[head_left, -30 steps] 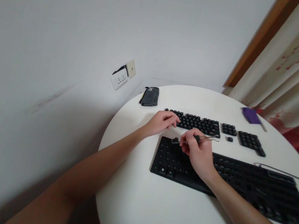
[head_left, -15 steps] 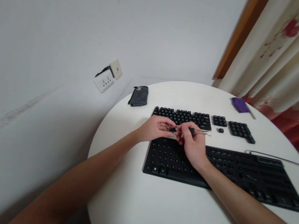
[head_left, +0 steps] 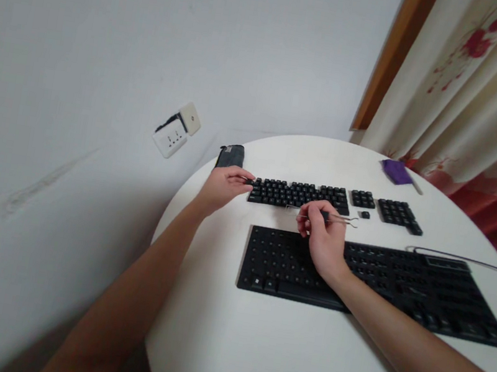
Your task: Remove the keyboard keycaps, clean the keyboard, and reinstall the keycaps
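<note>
At the left end of the rows of loose black keycaps (head_left: 300, 195), my left hand (head_left: 225, 187) pinches a small black keycap (head_left: 250, 182) between thumb and fingertips. My right hand (head_left: 323, 232) is closed round the dark handle of a wire keycap puller (head_left: 323, 216). The puller's thin wire ends stick out on both sides of the fist, and no keycap shows in its left-hand loop. Below that hand lies a black keyboard (head_left: 383, 289), stripped of most keycaps, with a few bottom-row keys still on; my right wrist and forearm cover part of it.
More keycap groups (head_left: 398, 215) and one single keycap (head_left: 365, 215) lie at the right. A grey pouch (head_left: 231, 154) and a purple cloth (head_left: 396, 172) rest towards the back of the round white table (head_left: 286, 362). A cable (head_left: 459, 256) runs right. Wall sockets (head_left: 170, 138) are at left.
My left hand has moved left, away from the puller, to the left end of the keycap rows, carrying the keycap that was at the puller's wire. My right hand has barely shifted.
</note>
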`<state>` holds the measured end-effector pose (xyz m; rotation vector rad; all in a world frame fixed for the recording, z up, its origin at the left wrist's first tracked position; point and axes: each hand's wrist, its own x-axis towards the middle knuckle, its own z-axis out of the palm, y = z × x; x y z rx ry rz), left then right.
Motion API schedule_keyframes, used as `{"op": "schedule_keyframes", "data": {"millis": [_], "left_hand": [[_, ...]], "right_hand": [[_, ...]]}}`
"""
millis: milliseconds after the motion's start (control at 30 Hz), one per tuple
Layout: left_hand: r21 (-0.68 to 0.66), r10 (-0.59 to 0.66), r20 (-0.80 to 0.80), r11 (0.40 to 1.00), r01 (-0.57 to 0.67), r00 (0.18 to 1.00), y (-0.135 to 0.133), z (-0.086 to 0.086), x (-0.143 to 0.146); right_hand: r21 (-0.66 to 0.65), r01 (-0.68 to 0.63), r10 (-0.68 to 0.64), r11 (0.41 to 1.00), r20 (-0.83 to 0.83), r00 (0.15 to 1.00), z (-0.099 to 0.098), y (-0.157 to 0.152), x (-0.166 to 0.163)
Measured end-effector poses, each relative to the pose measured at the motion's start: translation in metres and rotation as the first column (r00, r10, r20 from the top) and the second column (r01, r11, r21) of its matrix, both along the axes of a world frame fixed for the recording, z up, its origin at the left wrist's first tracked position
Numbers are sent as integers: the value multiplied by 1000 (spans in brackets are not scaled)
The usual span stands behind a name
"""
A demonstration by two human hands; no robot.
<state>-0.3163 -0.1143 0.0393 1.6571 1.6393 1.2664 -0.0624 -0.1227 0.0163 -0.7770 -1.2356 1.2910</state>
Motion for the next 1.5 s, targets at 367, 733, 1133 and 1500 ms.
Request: {"op": "schedule_keyframes", "data": {"millis": [367,733,1133,1500], "left_hand": [[-408,-101,-142,912,35,985,-9,-3,-15],[-463,-114,-34,882,85,993,-4,-15,-20],[-477,-96,-213,879,-18,972,-4,-16,-20],[-435,-92,-251,900,-27,964,-9,-4,-18]], "right_hand": [[12,-13,13,1000,3,1000,0,-1,0],[4,-21,21,1000,24,999,0,-2,1],[-32,-29,31,999,51,998,2,-3,2],[-35,-46,48,998,65,997,-2,-1,1]]}}
